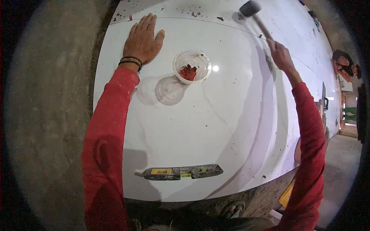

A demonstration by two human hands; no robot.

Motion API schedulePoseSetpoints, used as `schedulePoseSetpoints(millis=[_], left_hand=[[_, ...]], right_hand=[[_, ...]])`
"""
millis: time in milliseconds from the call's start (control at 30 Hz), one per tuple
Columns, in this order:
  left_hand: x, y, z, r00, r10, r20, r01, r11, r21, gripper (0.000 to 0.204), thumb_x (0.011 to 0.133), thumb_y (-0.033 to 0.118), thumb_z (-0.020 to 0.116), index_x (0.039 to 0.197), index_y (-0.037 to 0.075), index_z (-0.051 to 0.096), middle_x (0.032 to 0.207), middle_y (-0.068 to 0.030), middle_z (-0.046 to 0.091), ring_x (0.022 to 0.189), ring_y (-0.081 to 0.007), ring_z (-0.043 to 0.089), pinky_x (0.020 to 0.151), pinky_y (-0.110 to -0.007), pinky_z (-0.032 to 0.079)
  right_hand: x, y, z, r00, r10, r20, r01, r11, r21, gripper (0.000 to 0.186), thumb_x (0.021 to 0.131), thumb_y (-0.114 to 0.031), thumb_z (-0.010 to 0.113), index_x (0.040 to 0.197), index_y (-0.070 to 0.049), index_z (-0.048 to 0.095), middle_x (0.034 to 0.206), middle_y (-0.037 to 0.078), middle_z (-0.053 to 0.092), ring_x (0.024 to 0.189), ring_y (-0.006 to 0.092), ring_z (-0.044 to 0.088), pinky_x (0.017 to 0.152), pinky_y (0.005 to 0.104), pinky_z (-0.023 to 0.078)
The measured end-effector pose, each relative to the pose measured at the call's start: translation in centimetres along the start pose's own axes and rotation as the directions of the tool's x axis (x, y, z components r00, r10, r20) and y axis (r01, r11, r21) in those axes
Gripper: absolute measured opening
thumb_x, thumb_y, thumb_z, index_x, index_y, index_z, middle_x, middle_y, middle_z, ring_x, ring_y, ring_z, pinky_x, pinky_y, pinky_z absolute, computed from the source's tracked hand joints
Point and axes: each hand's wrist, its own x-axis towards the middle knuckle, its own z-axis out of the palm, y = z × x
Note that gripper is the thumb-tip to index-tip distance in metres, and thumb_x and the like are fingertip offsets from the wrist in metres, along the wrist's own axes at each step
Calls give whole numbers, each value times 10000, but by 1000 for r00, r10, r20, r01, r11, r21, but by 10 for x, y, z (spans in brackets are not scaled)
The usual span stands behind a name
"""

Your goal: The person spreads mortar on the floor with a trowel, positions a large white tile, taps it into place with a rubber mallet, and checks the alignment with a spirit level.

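Observation:
My left hand (143,43) lies flat on a large glossy white tile (173,131), fingers stretched and fingertips at the far joint line. My right hand (282,57) is wrapped round the handle of a rubber mallet (251,8). The mallet's dark head is over the tile beyond that joint, a little blurred; whether it touches is hard to tell. Between my hands stands a translucent plastic tub (208,70) with red plastic pieces (187,72) in its bottom. A short, dirty spirit level (183,172) with a yellow label lies near the tile's close edge.
Dark crumbs (195,14) dot the tiles near the far joint. Rough grey concrete (54,115) borders the left side. At the far right a person (343,63) is partly visible. A yellow object (286,195) lies beside my right forearm, below the tile edge.

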Motion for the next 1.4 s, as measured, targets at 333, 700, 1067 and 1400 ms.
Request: schedulePoseSetpoints(millis=[333,700,1067,1400], left_hand=[[-2,-3,-9,998,-45,45,46,998,-31,617,994,357,472,1480,-1,344,1532,-197,368,1426,-328,340,1187,-453,254],[-7,-3,-10,995,-76,61,80,994,-68,649,982,381,451,1488,-5,323,1549,-199,339,1441,-329,315,1202,-453,231],[-2,6,-12,996,-85,31,88,989,-115,655,975,391,441,1472,-24,343,1542,-199,355,1441,-321,315,1203,-455,222],[12,16,-5,999,-24,22,28,981,-190,648,974,359,512,1472,-21,345,1529,-208,374,1437,-335,328,1196,-450,234]], right_hand=[[11,-85,-16,954,289,79,-294,853,430,326,1034,-305,495,1124,-12,605,927,310,631,893,449,655,678,478,495],[38,-161,-16,992,98,75,-122,875,468,358,1028,-346,507,996,-8,619,811,292,642,769,460,666,568,507,472],[47,-138,25,998,-45,-41,57,926,374,394,1046,-359,460,1049,0,623,824,288,638,779,466,647,597,519,468],[-4,-63,34,945,-41,-324,172,907,384,383,933,-115,581,1299,-8,549,973,246,682,858,417,663,786,482,532]])
